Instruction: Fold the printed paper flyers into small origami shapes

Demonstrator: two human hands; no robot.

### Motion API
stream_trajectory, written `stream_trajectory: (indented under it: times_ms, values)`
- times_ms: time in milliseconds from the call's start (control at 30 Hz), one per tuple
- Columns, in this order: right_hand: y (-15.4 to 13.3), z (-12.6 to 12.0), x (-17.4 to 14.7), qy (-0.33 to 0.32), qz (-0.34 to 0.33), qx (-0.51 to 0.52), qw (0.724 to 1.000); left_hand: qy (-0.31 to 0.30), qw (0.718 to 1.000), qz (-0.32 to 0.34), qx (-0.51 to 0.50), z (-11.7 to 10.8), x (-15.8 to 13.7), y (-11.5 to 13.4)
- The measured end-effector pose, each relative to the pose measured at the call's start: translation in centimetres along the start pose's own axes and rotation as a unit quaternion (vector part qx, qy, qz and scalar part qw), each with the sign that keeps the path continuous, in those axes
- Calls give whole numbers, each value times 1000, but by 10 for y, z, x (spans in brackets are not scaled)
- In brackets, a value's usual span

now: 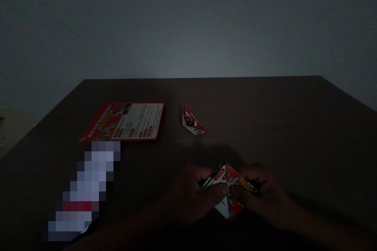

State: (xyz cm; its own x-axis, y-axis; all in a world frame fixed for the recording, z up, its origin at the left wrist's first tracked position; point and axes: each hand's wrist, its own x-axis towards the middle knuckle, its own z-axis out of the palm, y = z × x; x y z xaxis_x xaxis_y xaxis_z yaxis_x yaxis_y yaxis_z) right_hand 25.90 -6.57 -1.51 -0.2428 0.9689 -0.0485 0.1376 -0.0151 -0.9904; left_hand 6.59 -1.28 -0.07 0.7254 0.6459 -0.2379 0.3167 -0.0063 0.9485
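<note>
Between my two hands, low and right of centre, is a folded paper (234,176), printed red on one side and white on the other, in a pointed diamond shape. My left hand (191,188) grips its left edge, with the thumb pressed on the front near the middle. On the other edge my right hand (263,186) is closed, its thumb also on the front. Fingers behind the paper are partly hidden. Farther off on the table lies a small folded paper triangle (193,121) with similar red print, touched by neither hand.
A stack of red and white printed leaflets (145,121) lies on the dark wooden table (250,106), left of the triangle. A blurred-out pale oblong thing (85,188) is at the lower left. Behind the table's far edge stands a grey wall (206,27).
</note>
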Motion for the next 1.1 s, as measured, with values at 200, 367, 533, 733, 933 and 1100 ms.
stream_trajectory:
  times_ms: [200, 367, 533, 733, 933, 1100]
  values:
    - [1, 1, 1, -7, 8, -3, 1000, 22, 1000, -14, 3, 2, 1, 2]
    - [1, 2, 0, -2, -24, -22, 999, 30, 999, -27, -9, 2, -1, 2]
    - [2, 5, -1, 156, -99, -57, 981, 73, 996, -41, 8, 1, -2, -1]
    - [5, 3, 2, 155, -139, -97, 973, 138, 974, 116, 139, 3, -3, -4]
    - [2, 1, 3, 112, -134, -56, 983, 158, 940, 211, 214, 3, -3, -5]
    - [0, 2, 1, 108, -118, -20, 987, 152, 939, 251, 178, 1, -1, -3]
